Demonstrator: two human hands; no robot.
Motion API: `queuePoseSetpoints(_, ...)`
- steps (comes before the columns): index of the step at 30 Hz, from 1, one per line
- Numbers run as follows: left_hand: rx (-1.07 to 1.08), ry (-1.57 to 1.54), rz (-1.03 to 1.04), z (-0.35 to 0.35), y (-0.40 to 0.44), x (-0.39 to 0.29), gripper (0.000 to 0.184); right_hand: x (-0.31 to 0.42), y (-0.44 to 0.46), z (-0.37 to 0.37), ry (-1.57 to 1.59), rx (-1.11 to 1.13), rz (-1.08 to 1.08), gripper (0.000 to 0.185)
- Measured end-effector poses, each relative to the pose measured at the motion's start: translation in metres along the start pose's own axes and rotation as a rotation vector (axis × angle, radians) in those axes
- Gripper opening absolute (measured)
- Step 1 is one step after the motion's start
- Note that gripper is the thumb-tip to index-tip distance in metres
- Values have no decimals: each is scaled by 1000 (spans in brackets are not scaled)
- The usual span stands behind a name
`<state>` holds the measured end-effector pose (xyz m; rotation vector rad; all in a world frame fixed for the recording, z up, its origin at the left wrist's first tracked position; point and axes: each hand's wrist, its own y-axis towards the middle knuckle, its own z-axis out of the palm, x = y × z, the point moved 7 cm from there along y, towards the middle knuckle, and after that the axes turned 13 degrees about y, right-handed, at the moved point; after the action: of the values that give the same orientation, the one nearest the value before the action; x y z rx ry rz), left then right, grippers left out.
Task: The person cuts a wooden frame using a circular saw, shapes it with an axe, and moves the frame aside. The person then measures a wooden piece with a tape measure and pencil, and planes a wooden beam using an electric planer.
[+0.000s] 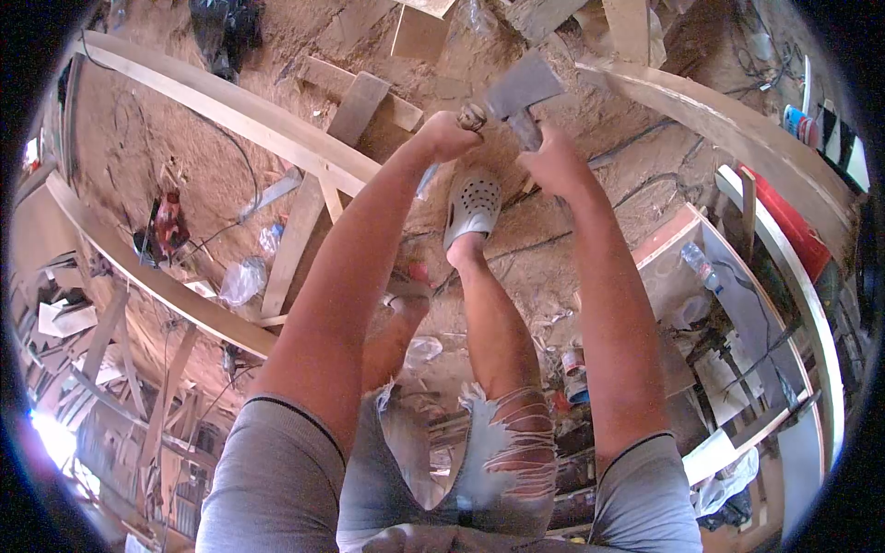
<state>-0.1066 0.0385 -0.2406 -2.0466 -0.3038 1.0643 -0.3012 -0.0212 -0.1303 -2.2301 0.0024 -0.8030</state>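
Note:
My left hand (452, 136) is closed around a chisel (472, 116), whose round worn butt sticks out of the fist; a pale bluish strip below the hand appears to be its blade. In my right hand (555, 164) is a hatchet (524, 87), gripped by its handle, with the broad dark metal head raised close to the chisel's butt. The two look slightly apart. Under the hands, a foot in a light clog (475, 205) rests on the dusty ground. A long wooden beam (230, 106) runs toward my left forearm.
A curved timber (737, 129) lies at the upper right, and another curved piece (157, 276) at the left. Short boards (358, 109) lie crossed ahead. Dark cables (636, 138) cross the ground. At the right stands a wooden box (678, 235) with a plastic bottle (702, 267). A plastic bag (243, 280) lies left.

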Motion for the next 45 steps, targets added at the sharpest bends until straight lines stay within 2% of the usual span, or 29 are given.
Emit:
queuePoseSetpoints(2, 15, -34, -36, 11, -1, 15, 34, 11, 0, -17, 58, -44, 64, 40)
queuePoseSetpoints(5, 62, -59, -112, 30, -4, 44, 34, 22, -3, -48, 128, -337, -8, 42)
queuePoseSetpoints(9, 113, -20, -134, 28, -23, 36, 34, 5, 0, -35, 386, -699, -9, 41)
queuePoseSetpoints(12, 111, 52, -121, 27, -28, 36, 37, 5, -3, 19, 142, -324, 93, 40)
queuePoseSetpoints(15, 102, 13, -78, 28, -28, 42, 40, -5, -4, 59, 19, 77, 21, 45)
queuePoseSetpoints(18, 89, -29, -52, 34, -31, 48, 41, -9, -3, 34, 94, -25, 135, 42)
queuePoseSetpoints(22, 183, 138, -170, 34, -31, 52, 40, -5, -11, -12, 472, -478, 80, 37)
queuePoseSetpoints(23, 164, 114, -137, 33, -30, 51, 45, -4, -13, -14, 520, -614, 70, 35)
queuePoseSetpoints(25, 119, 73, -64, 41, -23, 61, 55, -8, -11, 13, 300, -526, 52, 34)
queuePoseSetpoints(26, 98, 80, -14, 46, -26, 60, 49, -11, -10, 27, 192, -488, 36, 33)
queuePoseSetpoints(28, 34, 109, 101, 44, -25, 54, 37, -4, -19, 64, -141, 192, 22, 32)
queuePoseSetpoints(31, 134, -92, -117, 52, -43, 83, 31, 6, -18, 35, -33, 97, 16, 33)
queuePoseSetpoints(34, 196, -80, -153, 51, -55, 80, 28, -9, -19, 12, 246, -131, 180, 32)
queuePoseSetpoints(35, 181, -63, -128, 52, -53, 80, 28, -9, -20, 2, 371, -244, 133, 32)
queuePoseSetpoints(38, 160, 1, -109, 59, -47, 88, 29, -8, -21, 2, 327, -676, 86, 34)
queuePoseSetpoints(39, 171, 39, -139, 54, -49, 86, 29, -7, -30, 30, 306, -562, 235, 34)
queuePoseSetpoints(41, 200, 37, -141, 59, -54, 77, 29, -27, -34, 95, -86, 166, 166, 33)
queuePoseSetpoints(43, 216, -35, -107, 62, -74, 84, 31, -11, -42, 84, -43, 198, 182, 36)
queuePoseSetpoints(44, 148, -70, -94, 63, -81, 84, 30, -5, -52, 81, -30, 229, 194, 38)
queuePoseSetpoints(45, 67, -95, -81, 53, -84, 84, 29, -4, -52, 71, -30, 103, 201, 38)
